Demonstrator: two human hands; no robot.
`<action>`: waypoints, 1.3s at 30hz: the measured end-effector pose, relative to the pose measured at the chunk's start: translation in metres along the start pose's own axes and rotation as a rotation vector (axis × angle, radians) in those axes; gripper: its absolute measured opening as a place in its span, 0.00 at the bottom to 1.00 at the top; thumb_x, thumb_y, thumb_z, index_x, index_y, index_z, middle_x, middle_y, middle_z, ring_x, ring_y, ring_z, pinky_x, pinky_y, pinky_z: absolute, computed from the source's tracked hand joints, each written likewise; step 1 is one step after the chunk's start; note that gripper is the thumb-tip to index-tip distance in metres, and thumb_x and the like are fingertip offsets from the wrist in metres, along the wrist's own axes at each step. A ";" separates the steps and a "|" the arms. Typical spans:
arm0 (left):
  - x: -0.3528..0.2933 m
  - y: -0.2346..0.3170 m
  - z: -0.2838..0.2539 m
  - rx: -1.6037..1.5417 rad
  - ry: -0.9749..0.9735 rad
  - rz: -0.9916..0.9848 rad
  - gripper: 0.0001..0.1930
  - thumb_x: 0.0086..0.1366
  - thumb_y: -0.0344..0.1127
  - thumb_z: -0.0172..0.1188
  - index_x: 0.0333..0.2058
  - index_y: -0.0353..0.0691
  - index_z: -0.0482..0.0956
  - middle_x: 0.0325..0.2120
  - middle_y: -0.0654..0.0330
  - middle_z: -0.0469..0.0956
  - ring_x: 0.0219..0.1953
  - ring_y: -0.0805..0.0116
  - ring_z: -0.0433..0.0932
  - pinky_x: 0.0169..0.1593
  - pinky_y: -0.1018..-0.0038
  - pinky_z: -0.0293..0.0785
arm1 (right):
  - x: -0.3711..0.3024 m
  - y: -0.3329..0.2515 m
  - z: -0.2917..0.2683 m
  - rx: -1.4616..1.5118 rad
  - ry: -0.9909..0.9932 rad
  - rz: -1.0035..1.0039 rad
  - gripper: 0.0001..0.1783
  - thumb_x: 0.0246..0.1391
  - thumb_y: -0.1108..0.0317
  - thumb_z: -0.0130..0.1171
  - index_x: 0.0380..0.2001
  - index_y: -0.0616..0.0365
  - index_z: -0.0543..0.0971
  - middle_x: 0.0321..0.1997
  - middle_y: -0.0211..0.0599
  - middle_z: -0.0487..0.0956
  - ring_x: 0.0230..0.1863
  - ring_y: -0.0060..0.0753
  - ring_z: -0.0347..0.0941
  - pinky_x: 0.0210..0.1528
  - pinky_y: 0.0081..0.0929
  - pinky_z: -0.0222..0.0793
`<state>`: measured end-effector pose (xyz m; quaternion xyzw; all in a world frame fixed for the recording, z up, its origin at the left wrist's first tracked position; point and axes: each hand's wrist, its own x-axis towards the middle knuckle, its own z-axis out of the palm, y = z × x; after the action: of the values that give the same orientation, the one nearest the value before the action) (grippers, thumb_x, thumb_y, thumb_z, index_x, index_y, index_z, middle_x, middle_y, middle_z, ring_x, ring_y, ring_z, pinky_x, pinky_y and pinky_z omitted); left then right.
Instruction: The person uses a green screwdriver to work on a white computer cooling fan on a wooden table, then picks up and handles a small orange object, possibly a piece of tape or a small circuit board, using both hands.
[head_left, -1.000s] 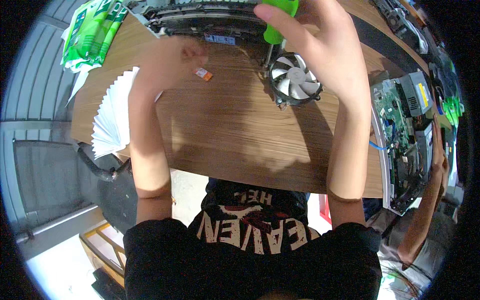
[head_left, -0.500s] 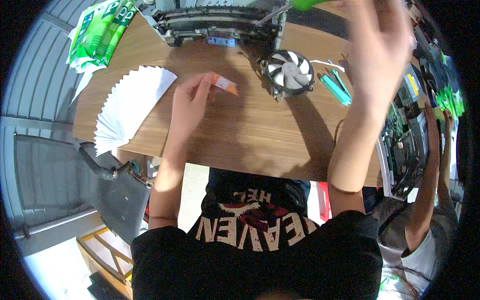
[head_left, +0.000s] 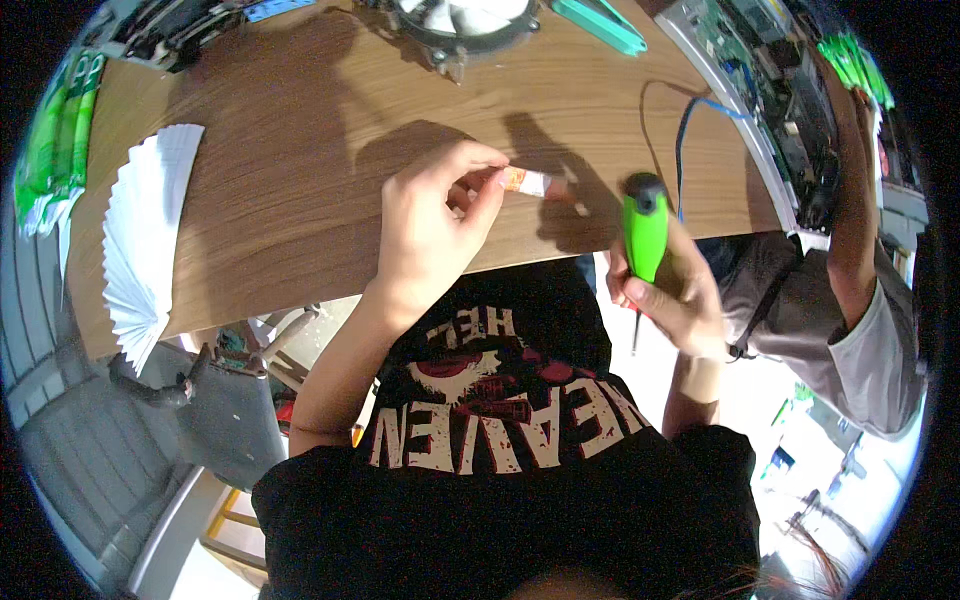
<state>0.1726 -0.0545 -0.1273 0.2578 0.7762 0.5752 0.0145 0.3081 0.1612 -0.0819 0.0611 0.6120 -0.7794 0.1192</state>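
My left hand (head_left: pixel 432 222) is closed, thumb and fingers pinching a small orange-and-white packet (head_left: pixel 528 182) above the wooden table (head_left: pixel 300 180). The packet's far end is smeared by motion. Near the table's front edge my right hand (head_left: pixel 688 305) is wrapped round a screwdriver (head_left: pixel 648 238) with a bright green handle and a dark end cap. The handle's cap points up; the thin shaft shows below my fingers, pointing down. The two hands are apart, and the screwdriver does not touch the packet.
A cooling fan (head_left: pixel 468 22) and a teal tool (head_left: pixel 605 28) lie at the far side. Fanned white paper (head_left: pixel 150 235) is at left, near green packages (head_left: pixel 60 150). An open computer case (head_left: pixel 765 110) and blue cable (head_left: pixel 683 150) are at right, beside another person's arm (head_left: pixel 852 215).
My view has shifted. My right hand has come down from the far right to the near edge with the screwdriver. My left hand, still pinching the packet, has moved right and nearer.
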 end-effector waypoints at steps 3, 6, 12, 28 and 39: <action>0.004 0.017 0.007 0.031 -0.074 -0.084 0.07 0.58 0.27 0.65 0.35 0.37 0.78 0.24 0.57 0.81 0.22 0.73 0.80 0.26 0.78 0.75 | -0.029 0.040 0.014 0.395 0.339 -0.001 0.29 0.63 0.68 0.52 0.64 0.59 0.57 0.49 0.52 0.75 0.43 0.41 0.77 0.40 0.36 0.80; 0.003 0.018 0.019 -0.059 -0.147 -0.108 0.06 0.58 0.26 0.64 0.34 0.36 0.77 0.24 0.58 0.81 0.23 0.71 0.81 0.26 0.77 0.75 | -0.051 0.060 0.016 0.391 0.347 0.036 0.27 0.69 0.57 0.37 0.67 0.49 0.49 0.37 0.54 0.77 0.28 0.38 0.79 0.28 0.30 0.77; 0.011 0.027 0.033 -0.011 -0.225 -0.116 0.04 0.58 0.25 0.62 0.32 0.36 0.76 0.24 0.58 0.80 0.23 0.67 0.81 0.27 0.75 0.75 | -0.045 0.052 0.009 -0.061 0.480 0.165 0.26 0.65 0.66 0.51 0.63 0.57 0.60 0.28 0.26 0.70 0.26 0.16 0.62 0.27 0.13 0.57; 0.017 0.029 0.044 0.105 -0.393 0.108 0.06 0.56 0.29 0.65 0.29 0.37 0.77 0.28 0.58 0.76 0.33 0.56 0.76 0.38 0.66 0.73 | -0.054 0.049 -0.003 0.030 0.465 0.084 0.30 0.62 0.69 0.53 0.64 0.58 0.57 0.37 0.40 0.75 0.33 0.24 0.71 0.35 0.19 0.65; 0.026 0.031 0.057 0.252 -0.259 0.174 0.10 0.53 0.30 0.67 0.34 0.38 0.77 0.38 0.56 0.73 0.35 0.54 0.76 0.37 0.64 0.74 | -0.044 0.049 0.003 -0.597 0.716 0.029 0.15 0.62 0.68 0.53 0.51 0.60 0.67 0.17 0.36 0.71 0.19 0.27 0.68 0.25 0.26 0.61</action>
<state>0.1804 0.0134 -0.1112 0.3957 0.8084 0.4346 0.0321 0.3637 0.1521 -0.1164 0.2976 0.8113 -0.4975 -0.0764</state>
